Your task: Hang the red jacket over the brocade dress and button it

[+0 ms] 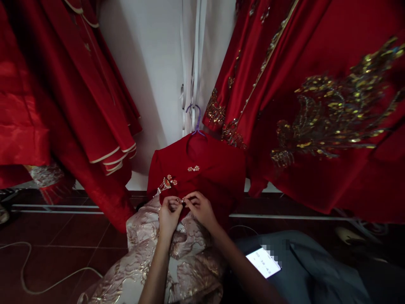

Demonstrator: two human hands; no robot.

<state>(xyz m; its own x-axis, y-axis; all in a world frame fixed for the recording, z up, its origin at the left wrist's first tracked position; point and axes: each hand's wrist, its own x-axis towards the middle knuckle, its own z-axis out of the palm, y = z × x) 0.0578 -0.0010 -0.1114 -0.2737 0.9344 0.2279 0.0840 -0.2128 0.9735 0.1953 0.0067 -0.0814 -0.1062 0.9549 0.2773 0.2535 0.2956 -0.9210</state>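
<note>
Red cloth fills the middle of the scene: a garment (221, 169) hangs from a purple hanger (198, 122), its front toward the person. At its near part, a small beaded fastener (181, 201) sits between the two hands, its long axis running roughly left to right. The left hand (170, 212) has thumb and forefinger pinched together at the fastener's left end; the right hand (201, 210) pinches its right end. Neither hand is clearly nearer, since each grip meets the piece from its own side, tips almost touching. Whether its two halves are joined, I cannot tell at this size.

A similar beaded clasp (193, 168) lies farther off and slightly right, along the same front. Just left of it and nearer, a dangling ornament (167, 183) rests on the red cloth. Pale, shiny brocade (139, 261) spreads below the wrists, and a lit phone (262, 261) lies near right, apart from both hands.
</note>
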